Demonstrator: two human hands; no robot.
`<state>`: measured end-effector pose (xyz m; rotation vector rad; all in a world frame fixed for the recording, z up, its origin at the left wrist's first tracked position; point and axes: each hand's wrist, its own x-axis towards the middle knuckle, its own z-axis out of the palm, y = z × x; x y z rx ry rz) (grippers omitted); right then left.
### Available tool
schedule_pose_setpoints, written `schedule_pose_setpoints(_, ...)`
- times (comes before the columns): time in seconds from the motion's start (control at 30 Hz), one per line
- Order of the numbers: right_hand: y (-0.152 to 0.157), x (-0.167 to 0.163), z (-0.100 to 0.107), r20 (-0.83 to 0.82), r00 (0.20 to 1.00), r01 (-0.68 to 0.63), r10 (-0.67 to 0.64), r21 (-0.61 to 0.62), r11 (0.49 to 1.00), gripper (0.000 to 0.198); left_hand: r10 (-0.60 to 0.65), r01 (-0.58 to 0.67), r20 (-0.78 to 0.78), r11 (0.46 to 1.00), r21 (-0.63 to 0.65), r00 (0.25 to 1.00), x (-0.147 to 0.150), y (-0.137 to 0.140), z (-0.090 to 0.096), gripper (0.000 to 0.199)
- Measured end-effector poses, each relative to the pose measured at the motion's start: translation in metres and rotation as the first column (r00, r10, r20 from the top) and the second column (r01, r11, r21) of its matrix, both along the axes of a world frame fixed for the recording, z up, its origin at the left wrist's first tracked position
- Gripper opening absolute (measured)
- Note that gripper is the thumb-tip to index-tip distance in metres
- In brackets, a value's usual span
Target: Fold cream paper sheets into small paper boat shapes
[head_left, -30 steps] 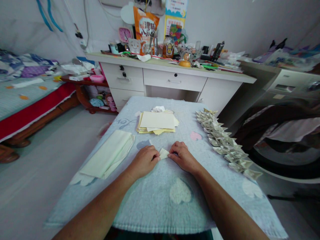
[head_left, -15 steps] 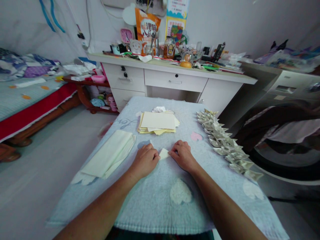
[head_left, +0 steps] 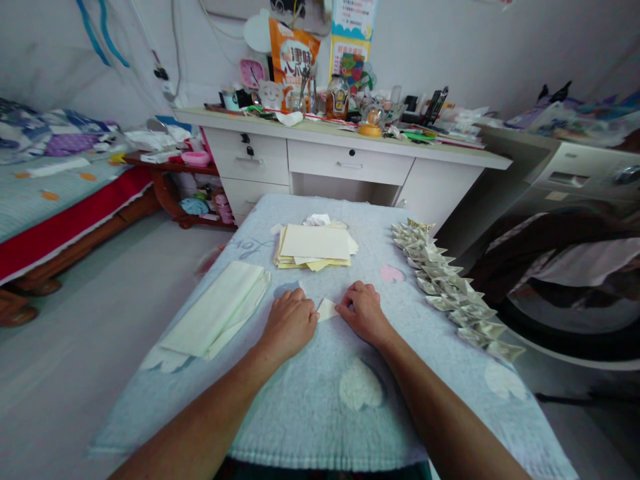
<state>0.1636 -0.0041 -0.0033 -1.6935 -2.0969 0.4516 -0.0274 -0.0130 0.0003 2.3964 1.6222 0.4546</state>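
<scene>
A small folded piece of cream paper [head_left: 327,309] lies on the cloth-covered table between my hands. My left hand [head_left: 291,320] has its fingers curled and grips the paper's left end. At its right end, my right hand [head_left: 362,309] pinches the paper between thumb and fingers. Beyond them sits a stack of cream and yellow paper sheets [head_left: 316,243]. To the left lies a larger folded pale paper bundle [head_left: 220,310]. Rows of folded paper boats [head_left: 447,287] run along the table's right side.
The light blue cloth [head_left: 300,413] covers the table. A white desk [head_left: 350,160] crowded with jars and a snack bag [head_left: 293,63] stands behind it. A washing machine [head_left: 575,180] is on the right, a bed [head_left: 65,193] on the left.
My hands stay almost in place on the small folded paper. The fingers of my left hand look slightly flatter over it; the view has shifted a little.
</scene>
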Motion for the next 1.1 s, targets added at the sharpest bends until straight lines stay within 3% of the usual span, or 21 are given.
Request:
schedule_pose_setpoints(0.17, 0.0, -0.001, 0.002, 0.023, 1.0, 0.0, 0.001, -0.018, 1.0, 0.015, -0.016, 0.014, 0.062, 1.0, 0.023, 0.998, -0.002, 0.001, 0.001, 0.004)
schedule_pose_setpoints(0.3, 0.001, -0.002, 0.002, 0.048, 0.999, 0.009, -0.008, -0.028, 1.0, 0.015, -0.221, 0.223, 0.228, 0.975, 0.018, 0.948, -0.003, 0.008, 0.0, 0.024)
schedule_pose_setpoints(0.37, 0.001, -0.002, 0.002, 0.065, 0.998, 0.018, -0.016, -0.032, 0.999, 0.015, -0.307, 0.328, 0.256, 0.944, -0.045, 0.917, -0.002, 0.011, -0.003, 0.027)
schedule_pose_setpoints(0.73, 0.0, 0.01, 0.009, 0.074, 0.996, -0.039, 0.045, -0.072, 0.997, 0.014, -0.267, 0.292, 0.246, 0.954, -0.068, 0.932, 0.002, 0.014, -0.006, 0.019)
schedule_pose_setpoints(1.1, 0.0, 0.006, 0.009, 0.149, 0.989, 0.0, 0.01, -0.067, 0.998, 0.013, -0.268, 0.289, 0.217, 0.955, -0.072, 0.939, 0.001, 0.013, -0.01, 0.025)
